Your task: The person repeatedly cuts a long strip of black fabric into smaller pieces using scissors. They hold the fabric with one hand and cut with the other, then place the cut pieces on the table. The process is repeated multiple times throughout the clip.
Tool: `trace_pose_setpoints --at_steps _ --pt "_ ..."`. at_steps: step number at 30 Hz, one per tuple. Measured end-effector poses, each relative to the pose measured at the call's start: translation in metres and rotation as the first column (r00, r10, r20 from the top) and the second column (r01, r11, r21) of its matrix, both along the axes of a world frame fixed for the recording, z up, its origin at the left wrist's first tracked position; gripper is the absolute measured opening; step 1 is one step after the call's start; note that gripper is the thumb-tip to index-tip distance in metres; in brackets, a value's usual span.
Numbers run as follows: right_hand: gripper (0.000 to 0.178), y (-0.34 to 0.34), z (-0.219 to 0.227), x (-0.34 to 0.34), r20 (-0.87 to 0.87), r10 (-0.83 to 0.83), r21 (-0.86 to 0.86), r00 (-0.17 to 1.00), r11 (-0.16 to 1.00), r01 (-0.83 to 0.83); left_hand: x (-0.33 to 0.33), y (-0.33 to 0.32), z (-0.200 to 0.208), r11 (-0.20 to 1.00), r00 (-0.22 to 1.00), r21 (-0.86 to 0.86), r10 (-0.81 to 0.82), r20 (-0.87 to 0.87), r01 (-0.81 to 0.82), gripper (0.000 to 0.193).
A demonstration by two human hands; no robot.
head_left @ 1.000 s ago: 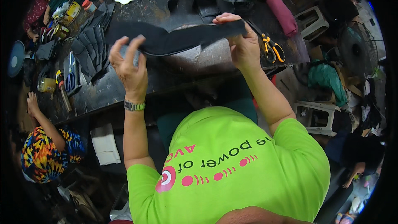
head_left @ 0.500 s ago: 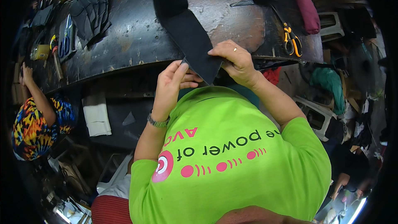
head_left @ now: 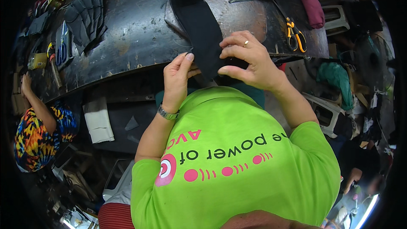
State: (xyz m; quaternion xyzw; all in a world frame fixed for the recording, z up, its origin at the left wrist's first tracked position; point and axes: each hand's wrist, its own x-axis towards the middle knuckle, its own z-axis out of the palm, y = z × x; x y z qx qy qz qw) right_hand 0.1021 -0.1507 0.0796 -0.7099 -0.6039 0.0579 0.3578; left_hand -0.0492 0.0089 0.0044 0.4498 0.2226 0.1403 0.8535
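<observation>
A long black strip of fabric or leather [head_left: 203, 29] runs from the far edge of the view across the table, and its near end hangs past the table's front edge. My left hand [head_left: 178, 76] pinches the strip's left edge close to that end, thumb against fingers. Beside the strip's right edge, my right hand [head_left: 250, 61] has its thumb and fingers spread apart, fingertips at or just off the material. A thin thread seems to curve over the table left of the strip. The lowest tip of the strip is partly in shadow.
Orange-and-black scissors [head_left: 295, 36] and a maroon roll [head_left: 309, 4] lie at the right. To the left are black cut pieces [head_left: 87, 15], blue-handled scissors [head_left: 62, 48] and a hammer [head_left: 55, 70]. Another person's arm [head_left: 38, 104] reaches the table's left end.
My right hand has released its pinch on the strip and spread its fingers. The strip has shifted slightly right, hanging straighter. My left hand keeps its pinch, moved slightly right.
</observation>
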Motion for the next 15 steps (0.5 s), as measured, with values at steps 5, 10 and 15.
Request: trace_pose_setpoints --at_steps 5,10,15 --pt "0.047 0.018 -0.013 -0.038 0.179 -0.201 -0.040 0.963 0.977 0.211 0.011 -0.013 0.002 0.997 0.997 0.063 -0.055 0.047 0.052 0.020" --pt "0.029 0.013 -0.029 -0.034 0.079 -0.203 -0.056 0.976 0.977 0.208 0.012 -0.016 -0.001 0.998 0.998 0.031 -0.056 0.040 0.055 0.019" --pt "0.017 0.008 -0.031 -0.021 -0.226 -0.161 -0.083 0.961 0.986 0.146 0.012 -0.013 -0.002 0.991 0.994 0.077 -0.107 0.022 0.105 0.017"
